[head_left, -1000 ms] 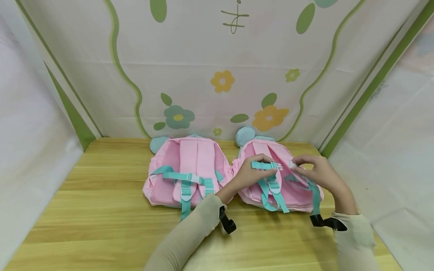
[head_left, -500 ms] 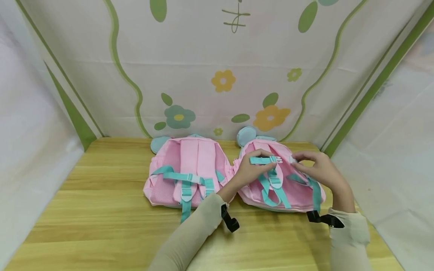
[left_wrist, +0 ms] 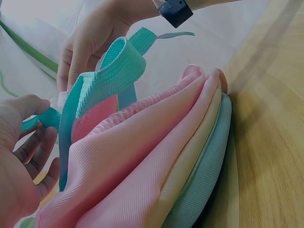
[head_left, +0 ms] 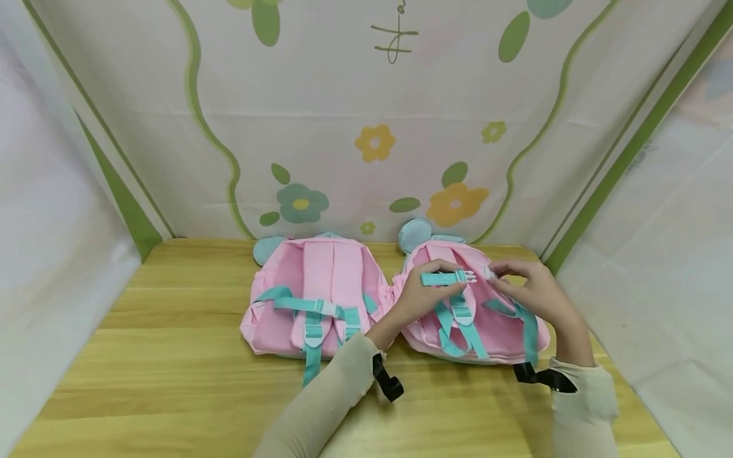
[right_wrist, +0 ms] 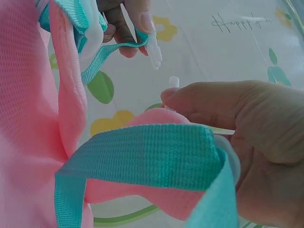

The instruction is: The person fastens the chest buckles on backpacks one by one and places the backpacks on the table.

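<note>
At the right-hand pink backpack [head_left: 504, 340], my left hand [head_left: 417, 298] pinches a teal strap [head_left: 439, 279] just behind its white pronged buckle half [head_left: 469, 277]. The prongs point right. Facing them, the white socket half [head_left: 488, 273] is pinched between the thumb and fingers of my right hand [head_left: 531, 291]. In the right wrist view a narrow gap separates the prongs [right_wrist: 153, 51] from the socket piece [right_wrist: 174, 81]. A wide teal strap [right_wrist: 156, 154] loops in front of the right hand [right_wrist: 266, 128]. The left wrist view has the left hand [left_wrist: 21, 147] beside the bag's pink side.
To the left lies a second pink backpack [head_left: 333, 267], its teal chest strap [head_left: 300, 301] fastened across the shoulder straps. Both bags lie on a wooden table [head_left: 172, 369] against a flower-printed cloth backdrop [head_left: 321, 76]. Teal strap ends [head_left: 529, 337] hang at the right bag.
My right hand has come slightly left, so the socket half is a little nearer the prongs. The left hand keeps its grip almost in place. The head view shifts slightly.
</note>
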A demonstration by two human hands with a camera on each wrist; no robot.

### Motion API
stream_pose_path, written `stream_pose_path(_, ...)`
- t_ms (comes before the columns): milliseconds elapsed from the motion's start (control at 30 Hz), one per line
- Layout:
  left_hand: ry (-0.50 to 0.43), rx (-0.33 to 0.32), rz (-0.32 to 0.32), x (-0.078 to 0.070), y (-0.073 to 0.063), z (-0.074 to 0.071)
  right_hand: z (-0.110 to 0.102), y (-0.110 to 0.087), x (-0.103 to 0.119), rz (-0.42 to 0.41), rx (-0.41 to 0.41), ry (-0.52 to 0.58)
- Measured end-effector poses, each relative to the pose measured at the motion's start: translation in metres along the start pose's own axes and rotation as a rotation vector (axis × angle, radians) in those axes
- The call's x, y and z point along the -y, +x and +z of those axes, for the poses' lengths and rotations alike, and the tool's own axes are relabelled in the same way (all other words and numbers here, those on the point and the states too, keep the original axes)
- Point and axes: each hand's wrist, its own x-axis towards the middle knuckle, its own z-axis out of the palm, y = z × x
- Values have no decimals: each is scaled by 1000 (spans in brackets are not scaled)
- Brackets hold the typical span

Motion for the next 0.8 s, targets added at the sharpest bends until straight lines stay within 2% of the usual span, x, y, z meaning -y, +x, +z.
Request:
stream_pose_path(367, 8, 15, 3, 4, -4, 4, 1, -2, 2, -66, 26, -28)
stream_pose_path(800, 31, 30, 39, 7, -4, 6, 4, -1, 1, -43, 91, -11)
